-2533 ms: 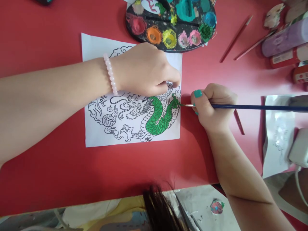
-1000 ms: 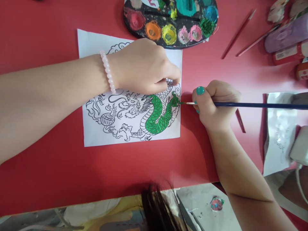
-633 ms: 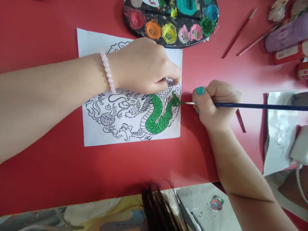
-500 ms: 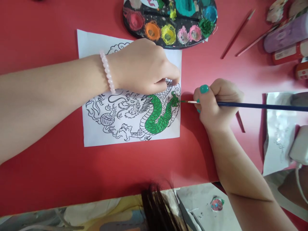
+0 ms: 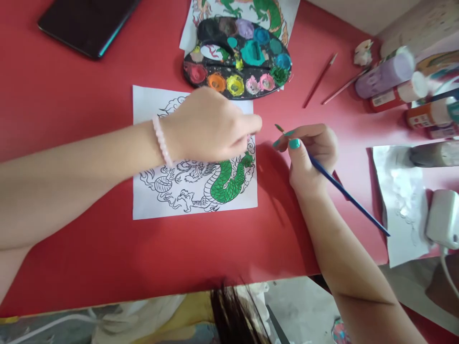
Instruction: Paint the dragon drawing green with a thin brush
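Observation:
A line drawing of a dragon on white paper (image 5: 195, 210) lies on the red table, part of the dragon's body painted green. My left hand (image 5: 215, 126), with a pink bead bracelet at the wrist, rests curled over the drawing's upper part and hides some of it. No object shows in its bent fingers, though their undersides are hidden. Off the paper's right edge, my right hand (image 5: 311, 155) grips a blue paintbrush (image 5: 349, 197) between thumb and fingers. The brush's tip is raised, apart from the paper, and points up and left.
A black paint palette (image 5: 229, 66) with several colours touches the sheet's top edge. Behind it lies a coloured dragon picture (image 5: 274, 14). A dark tablet-like device (image 5: 88, 26) is at upper left. Loose brushes (image 5: 320, 80), paint bottles (image 5: 385, 74) and a white adapter (image 5: 443, 217) are on the right.
My right hand has tilted the brush, its tip lifting upward and its handle end dropping. My left hand stays on the paper. The view has shifted, showing more of the table's far side.

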Demonstrator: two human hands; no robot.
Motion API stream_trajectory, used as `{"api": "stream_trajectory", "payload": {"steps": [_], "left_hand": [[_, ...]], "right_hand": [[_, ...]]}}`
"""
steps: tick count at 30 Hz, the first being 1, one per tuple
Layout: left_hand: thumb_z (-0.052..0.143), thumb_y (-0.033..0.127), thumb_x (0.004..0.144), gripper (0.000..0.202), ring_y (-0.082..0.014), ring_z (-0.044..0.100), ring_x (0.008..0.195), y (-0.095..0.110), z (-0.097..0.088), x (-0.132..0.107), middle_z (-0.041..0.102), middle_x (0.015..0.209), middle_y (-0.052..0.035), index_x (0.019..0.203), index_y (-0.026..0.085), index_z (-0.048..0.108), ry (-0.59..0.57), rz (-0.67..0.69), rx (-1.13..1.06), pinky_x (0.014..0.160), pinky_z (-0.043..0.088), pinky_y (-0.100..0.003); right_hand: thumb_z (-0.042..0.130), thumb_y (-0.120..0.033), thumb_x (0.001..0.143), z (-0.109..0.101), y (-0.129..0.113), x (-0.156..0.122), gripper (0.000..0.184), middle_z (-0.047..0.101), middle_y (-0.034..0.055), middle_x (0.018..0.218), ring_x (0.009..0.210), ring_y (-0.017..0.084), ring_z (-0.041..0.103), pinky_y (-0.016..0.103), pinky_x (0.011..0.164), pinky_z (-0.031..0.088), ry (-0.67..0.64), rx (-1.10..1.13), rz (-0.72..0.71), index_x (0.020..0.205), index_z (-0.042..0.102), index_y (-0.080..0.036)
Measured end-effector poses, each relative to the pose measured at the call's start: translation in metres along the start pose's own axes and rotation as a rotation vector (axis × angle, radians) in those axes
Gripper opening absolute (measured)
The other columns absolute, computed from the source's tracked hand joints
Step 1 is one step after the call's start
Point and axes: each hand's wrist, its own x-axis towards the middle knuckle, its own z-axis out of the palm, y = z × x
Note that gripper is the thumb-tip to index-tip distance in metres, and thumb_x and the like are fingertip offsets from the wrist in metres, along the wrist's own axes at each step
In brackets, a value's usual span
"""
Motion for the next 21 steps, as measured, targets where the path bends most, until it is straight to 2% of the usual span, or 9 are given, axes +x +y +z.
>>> {"api": "stream_trajectory", "payload": {"steps": [3,5,7,8,10,14,17,19,21], "left_hand": [[0.032,0.016,0.082,0.032,-0.0174,0.051,0.046,0.046,-0.022,-0.006,0.055,0.05,-0.0048,0.085,0.018,0.063,-0.09,0.005,0.014,0.044,0.025,-0.03],[0.037,0.009,0.078,0.03,-0.0136,0.049,0.042,0.077,-0.027,-0.012,0.054,0.047,-0.0039,0.088,0.014,0.065,-0.172,0.007,-0.026,0.043,0.027,-0.028],[0.04,0.002,0.072,0.038,-0.0113,0.046,0.038,0.101,-0.023,-0.018,0.049,0.042,-0.0008,0.103,0.005,0.061,-0.27,-0.013,-0.024,0.04,0.023,-0.025],[0.041,-0.001,0.07,0.046,-0.0107,0.046,0.037,0.11,-0.019,-0.021,0.049,0.042,0.0001,0.114,-0.001,0.054,-0.311,-0.023,-0.008,0.038,0.021,-0.024],[0.043,-0.003,0.068,0.058,-0.0109,0.047,0.037,0.119,-0.011,-0.023,0.05,0.043,0.0001,0.125,-0.008,0.043,-0.384,-0.068,0.032,0.037,0.019,-0.023],[0.041,-0.003,0.07,0.061,-0.012,0.048,0.037,0.124,-0.007,-0.024,0.05,0.044,0.0,0.13,-0.011,0.034,-0.435,-0.115,0.055,0.037,0.019,-0.023],[0.04,-0.003,0.071,0.053,-0.0127,0.051,0.039,0.124,-0.014,-0.024,0.054,0.049,-0.0032,0.124,-0.009,0.044,-0.421,-0.134,0.051,0.037,0.02,-0.022],[0.039,-0.002,0.071,0.043,-0.0138,0.055,0.043,0.125,-0.019,-0.027,0.057,0.055,-0.0056,0.11,-0.004,0.056,-0.396,-0.145,0.034,0.038,0.022,-0.022],[0.037,-0.003,0.072,0.037,-0.015,0.057,0.045,0.128,-0.021,-0.032,0.057,0.056,-0.0057,0.099,0.0,0.061,-0.362,-0.167,0.039,0.038,0.023,-0.022]], "right_hand": [[0.045,-0.035,0.087,-0.003,-0.009,-0.002,0.018,0.065,0.0,0.071,0.065,0.012,0.06,0.029,0.062,0.047,-0.116,-0.1,-0.05,0.085,0.059,-0.024],[0.037,-0.036,0.09,-0.006,-0.012,-0.004,0.029,0.066,0.0018,0.073,0.066,0.013,0.059,0.03,0.064,0.047,-0.203,-0.168,-0.121,0.082,0.061,-0.022],[0.032,-0.037,0.091,-0.009,-0.013,-0.004,0.037,0.065,0.0036,0.072,0.065,0.013,0.058,0.031,0.065,0.046,-0.303,-0.239,-0.211,0.077,0.062,-0.02],[0.032,-0.036,0.091,-0.011,-0.013,-0.005,0.038,0.064,0.0042,0.07,0.065,0.014,0.058,0.031,0.065,0.045,-0.345,-0.279,-0.259,0.076,0.061,-0.019],[0.033,-0.035,0.091,-0.013,-0.012,-0.004,0.036,0.061,0.0043,0.066,0.065,0.015,0.056,0.031,0.065,0.044,-0.393,-0.365,-0.352,0.076,0.061,-0.019],[0.034,-0.032,0.09,-0.015,-0.013,-0.006,0.031,0.059,0.0038,0.064,0.065,0.015,0.055,0.031,0.064,0.041,-0.45,-0.483,-0.493,0.08,0.06,-0.019],[0.035,-0.028,0.089,-0.015,-0.018,-0.012,0.026,0.06,0.0041,0.065,0.066,0.016,0.055,0.03,0.063,0.04,-0.478,-0.505,-0.545,0.082,0.058,-0.019],[0.037,-0.026,0.088,-0.015,-0.024,-0.019,0.023,0.061,0.0046,0.066,0.066,0.016,0.055,0.03,0.062,0.04,-0.499,-0.502,-0.563,0.084,0.058,-0.018],[0.036,-0.026,0.088,-0.012,-0.03,-0.026,0.023,0.061,0.0052,0.069,0.068,0.016,0.056,0.03,0.063,0.04,-0.535,-0.491,-0.574,0.085,0.057,-0.018]]}}
